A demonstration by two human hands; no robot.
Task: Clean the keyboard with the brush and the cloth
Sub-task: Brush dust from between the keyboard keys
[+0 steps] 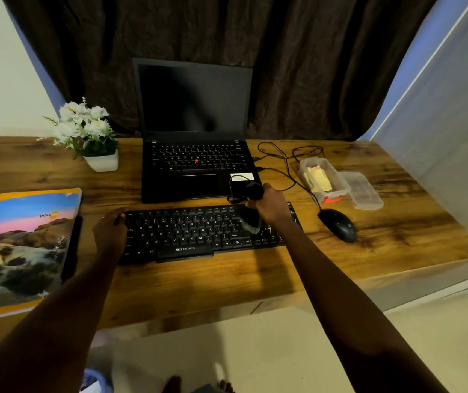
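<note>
The keyboard [187,236] lies flat on the desk [227,282], just in front of the laptop [196,165]. The right hand [271,205] is wrapped round the brush [251,219], bristles down on the keys at the right of the main block. The left hand [109,235] lies over the keyboard's left end, thumb at the far corner, fingers bent round the edge (how firmly, can't tell). Risks, imo: hard strokes could pop a keycap or push dust deeper btwn keys; a sweep away from the body would send grit onto the laptop, which sits v. close; the right wrist is near the mouse [339,225] & its cable [285,163], so a wide stroke could snag them. Cloth not made out anywhere
</note>
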